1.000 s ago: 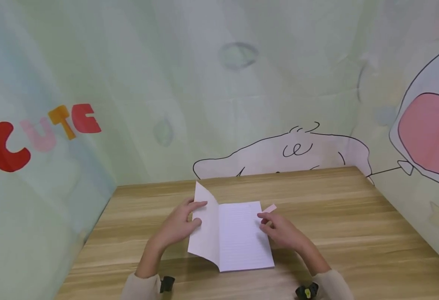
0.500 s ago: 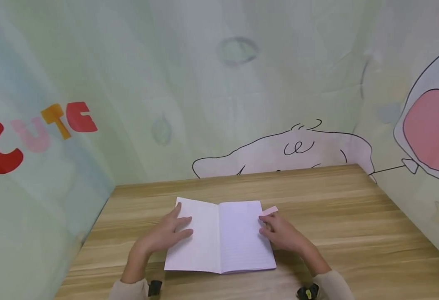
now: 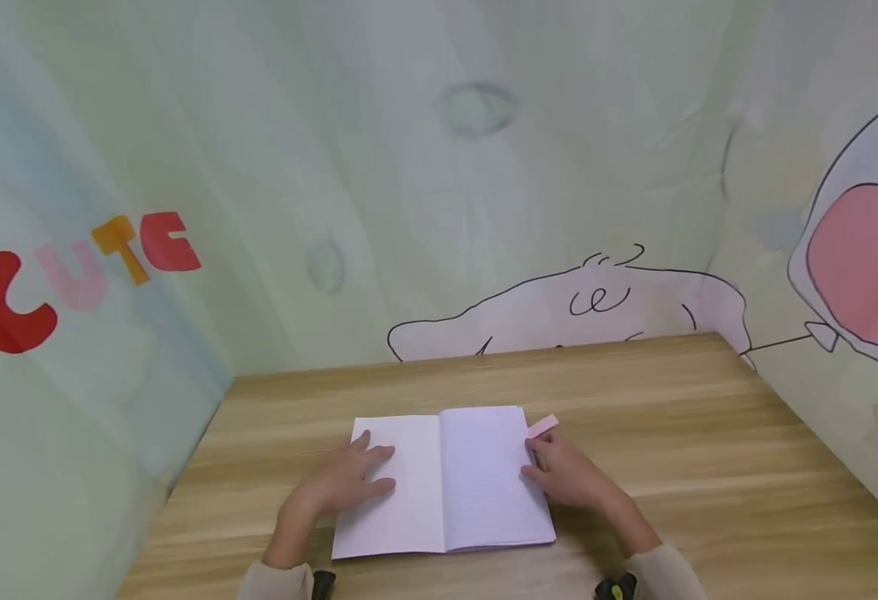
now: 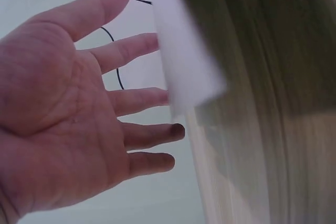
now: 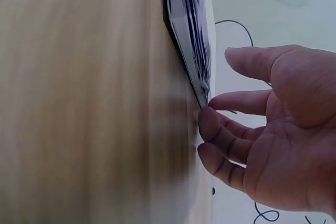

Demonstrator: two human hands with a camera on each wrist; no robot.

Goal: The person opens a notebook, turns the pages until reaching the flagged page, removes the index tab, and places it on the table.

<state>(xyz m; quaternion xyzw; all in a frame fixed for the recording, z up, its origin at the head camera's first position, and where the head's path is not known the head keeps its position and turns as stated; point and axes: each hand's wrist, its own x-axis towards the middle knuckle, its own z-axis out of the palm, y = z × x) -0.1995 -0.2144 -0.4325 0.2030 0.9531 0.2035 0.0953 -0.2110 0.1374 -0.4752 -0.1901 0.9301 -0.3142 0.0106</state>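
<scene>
A notebook [image 3: 495, 487] lies open on the table, a blank white page [image 3: 412, 517] on its left side and a lined page on its right. My left hand [image 3: 345, 479] rests on the left page near its outer edge, fingers spread and fairly straight; its wrist view shows the palm [image 4: 63, 108] and the blurred page corner [image 4: 194, 77]. At the right edge of the notebook, my right hand [image 3: 570, 471] touches the page edges [image 5: 197, 45] with loosely bent fingers, its thumb standing apart. A pink paper strip [image 3: 542, 426] juts out beside the notebook, just beyond these fingers.
The wood-grain table [image 3: 679, 400] extends around the notebook. Behind it hangs a pale green curtain [image 3: 274, 167] with cartoon drawings and coloured letters. A dark wrist device [image 3: 616, 587] sits at the right sleeve.
The left hand has laid the raised left leaf down to the left, so the notebook lies flatter. My right hand stays at the right edge with only a slight shift of its fingers.
</scene>
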